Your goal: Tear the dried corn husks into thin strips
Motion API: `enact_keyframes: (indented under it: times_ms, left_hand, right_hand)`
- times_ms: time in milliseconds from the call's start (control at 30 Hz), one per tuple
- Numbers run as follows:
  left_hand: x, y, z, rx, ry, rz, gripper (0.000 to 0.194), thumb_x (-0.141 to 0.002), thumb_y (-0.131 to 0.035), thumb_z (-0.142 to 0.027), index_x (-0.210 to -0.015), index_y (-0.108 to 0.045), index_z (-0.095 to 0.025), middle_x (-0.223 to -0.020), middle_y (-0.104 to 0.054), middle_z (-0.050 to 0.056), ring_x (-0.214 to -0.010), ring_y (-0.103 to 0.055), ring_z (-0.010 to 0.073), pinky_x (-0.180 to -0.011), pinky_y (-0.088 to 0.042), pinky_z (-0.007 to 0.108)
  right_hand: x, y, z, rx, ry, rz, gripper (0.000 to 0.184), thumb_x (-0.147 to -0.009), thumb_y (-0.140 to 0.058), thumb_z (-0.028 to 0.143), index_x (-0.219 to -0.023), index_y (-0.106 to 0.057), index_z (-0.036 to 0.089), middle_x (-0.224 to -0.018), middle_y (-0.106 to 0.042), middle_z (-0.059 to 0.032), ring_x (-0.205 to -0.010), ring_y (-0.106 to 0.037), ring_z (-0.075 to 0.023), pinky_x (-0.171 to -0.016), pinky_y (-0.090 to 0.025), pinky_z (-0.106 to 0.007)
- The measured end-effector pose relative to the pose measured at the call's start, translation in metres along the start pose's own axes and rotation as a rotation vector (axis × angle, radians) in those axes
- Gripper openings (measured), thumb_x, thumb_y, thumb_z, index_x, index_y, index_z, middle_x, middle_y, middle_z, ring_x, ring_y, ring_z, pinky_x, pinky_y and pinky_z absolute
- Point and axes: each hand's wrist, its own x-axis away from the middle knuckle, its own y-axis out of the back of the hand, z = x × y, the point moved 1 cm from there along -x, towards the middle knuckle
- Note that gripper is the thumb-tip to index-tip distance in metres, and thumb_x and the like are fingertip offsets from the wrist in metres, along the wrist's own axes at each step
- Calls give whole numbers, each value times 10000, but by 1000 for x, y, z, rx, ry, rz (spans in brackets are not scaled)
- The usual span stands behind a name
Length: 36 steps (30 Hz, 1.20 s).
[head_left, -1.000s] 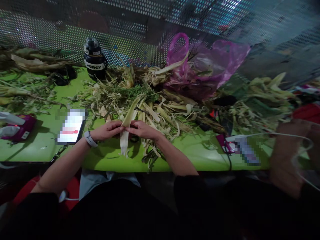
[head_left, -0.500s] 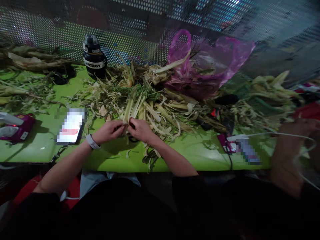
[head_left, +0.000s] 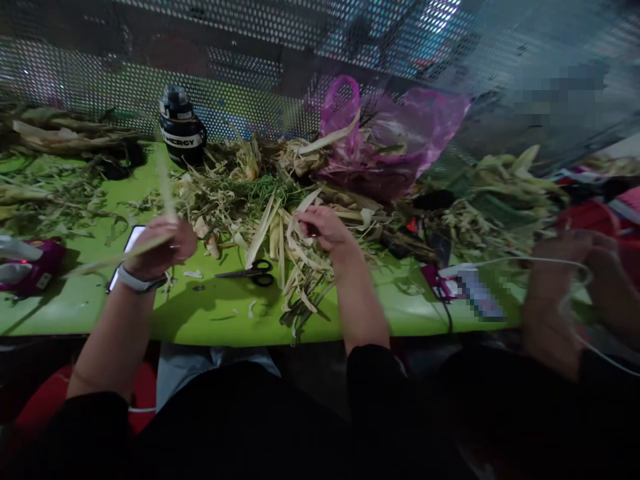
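Note:
My left hand is raised over the phone, its fingers closed around pale strips of dry husk. One husk strip sticks up from the hand and another trails to the left, both smeared by motion. My right hand is pinched at a curled pale husk strip on the heap's near side. A heap of dry husks and leaves spreads behind and between the hands. Black-handled scissors lie on the green table between my forearms.
A black bottle and a pink plastic bag stand at the back against a perforated metal screen. Purple power blocks sit left; a phone and white cable lie right. Another person's hands are at far right.
My hands were together over the husks and are now apart. The left moved left with husk strips, partly covering the phone; the right moved right and up. The scissors have come into full view.

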Motion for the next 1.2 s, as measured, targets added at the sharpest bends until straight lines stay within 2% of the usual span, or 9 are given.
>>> enact_keyframes:
  times_ms: [67, 133, 333, 533, 733, 900, 967, 1067, 1200]
  left_hand:
    - [1, -24, 6, -283, 77, 120, 223, -762, -712, -344, -793, -641, -135, -706, -622, 16, -638, -571, 107, -610, -452, 231]
    - [-1, -43, 14, -493, 107, 169, 255, -771, -698, -382, -777, -657, -130, -717, -606, 16, -647, -539, 100, -616, -437, 223]
    - [-6, -63, 38, -396, 113, 184, 300, -735, -714, -418, -743, -629, -131, -851, -613, 30, -774, -570, 122, -744, -464, 258]
    - [-2, -64, 54, -384, 189, 61, 317, -700, -749, -406, -771, -644, -115, -695, -627, 9, -623, -564, 98, -606, -443, 220]
    - [0, -65, 56, -171, 336, -18, 443, -592, -836, -367, -887, -600, -136, -756, -660, -5, -654, -626, 105, -629, -513, 242]
    - [0, -62, 59, -195, 301, -41, 386, -629, -813, -393, -844, -637, -126, -757, -665, 2, -655, -619, 97, -661, -531, 248]
    - [-1, -62, 60, -214, 256, -59, 382, -620, -815, -404, -821, -643, -128, -759, -670, 8, -674, -626, 112, -681, -541, 267]
    - [-1, -65, 59, -270, 207, -32, 383, -624, -806, -421, -810, -655, -122, -736, -666, 16, -659, -616, 120, -669, -542, 276]
    - [0, -70, 59, -339, 137, -46, 392, -643, -794, -412, -859, -651, -117, -752, -661, 24, -676, -612, 119, -678, -539, 267]
  right_hand:
    - [4, -26, -4, 34, -75, 157, 360, -640, -757, 437, -630, -548, 144, -514, -572, 24, -425, -474, -61, -449, -373, -198]
    - [7, -50, -10, 107, -101, 249, 360, -623, -774, 439, -658, -582, 135, -532, -592, 17, -466, -518, -78, -477, -398, -202]
    - [23, -86, -15, 169, -22, 346, 267, -671, -721, 373, -679, -589, 142, -547, -576, 37, -500, -523, -86, -502, -404, -208]
    - [34, -94, -10, 285, -19, 416, 205, -694, -644, 327, -650, -574, 139, -523, -567, 38, -488, -505, -84, -484, -371, -201]
    - [32, -91, -12, 284, 50, 373, 223, -692, -662, 345, -669, -585, 137, -561, -569, 28, -527, -505, -88, -517, -378, -207]
    - [31, -89, -11, 219, 65, 449, 313, -643, -744, 358, -805, -594, 136, -677, -582, 30, -612, -527, -87, -574, -416, -203]
    - [31, -89, -11, 173, 26, 463, 322, -689, -714, 387, -852, -579, 145, -676, -590, 28, -608, -547, -95, -575, -429, -211]
    - [29, -92, -13, 157, 1, 366, 318, -783, -618, 472, -814, -542, 165, -603, -571, 31, -541, -540, -103, -538, -423, -223]
    - [28, -98, -18, 234, 134, 175, 371, -801, -590, 534, -713, -456, 200, -553, -505, 48, -507, -494, -98, -517, -387, -225]
